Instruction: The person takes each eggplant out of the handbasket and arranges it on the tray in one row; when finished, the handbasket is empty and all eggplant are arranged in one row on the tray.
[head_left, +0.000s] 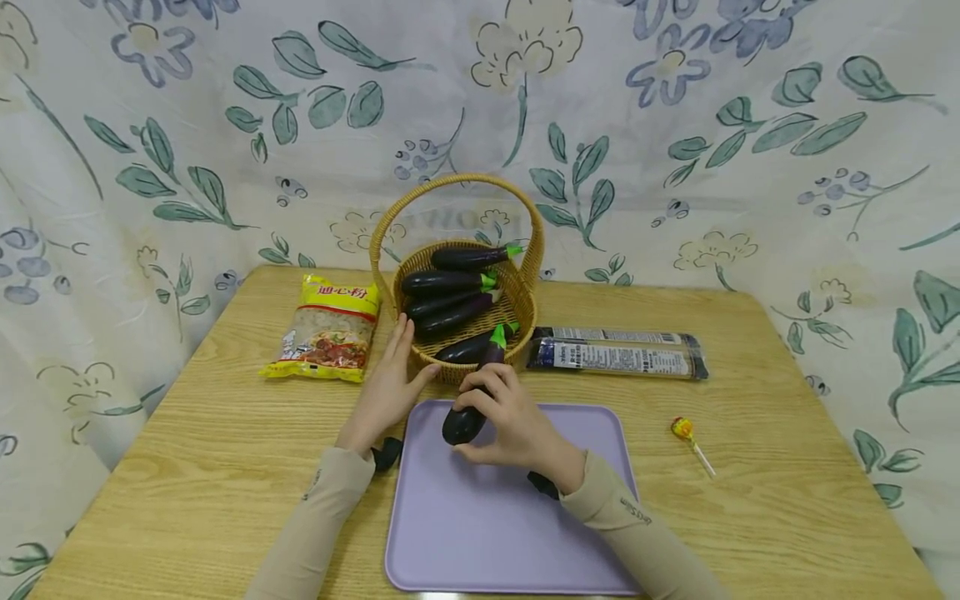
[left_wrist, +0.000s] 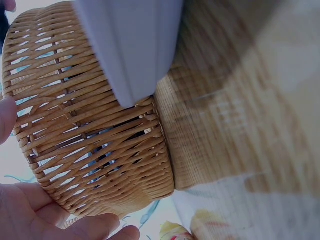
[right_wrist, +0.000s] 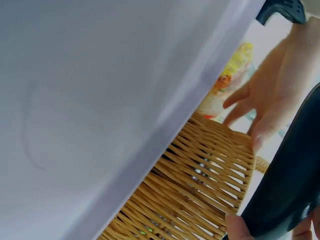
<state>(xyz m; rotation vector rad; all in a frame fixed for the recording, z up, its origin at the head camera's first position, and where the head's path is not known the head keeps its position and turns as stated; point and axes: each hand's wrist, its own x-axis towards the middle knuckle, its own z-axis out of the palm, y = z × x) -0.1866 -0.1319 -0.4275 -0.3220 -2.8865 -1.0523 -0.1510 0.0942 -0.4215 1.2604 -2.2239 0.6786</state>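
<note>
My right hand (head_left: pixel 517 421) grips a dark eggplant (head_left: pixel 462 425) above the far part of a lilac tray (head_left: pixel 480 525); its green stem end points at the wicker basket (head_left: pixel 531 304). In the right wrist view the eggplant (right_wrist: pixel 287 172) fills the right side, with fingertips against it. My left hand (head_left: pixel 388 390) rests against the basket's near left side, fingers extended along the rim and thumb toward the front. The left wrist view has the woven basket wall (left_wrist: pixel 90 115) beside those fingers (left_wrist: pixel 92 227). Several more eggplants (head_left: pixel 442 283) lie inside the basket, stems mostly to the right.
A yellow-topped food bag (head_left: pixel 330 329) lies left of the basket. Long clear packs with labels (head_left: pixel 618 354) lie to its right. A lollipop (head_left: pixel 684 429) is on the wooden table (head_left: pixel 780 517) right of the tray. Floral curtain (head_left: pixel 637 167) hangs behind.
</note>
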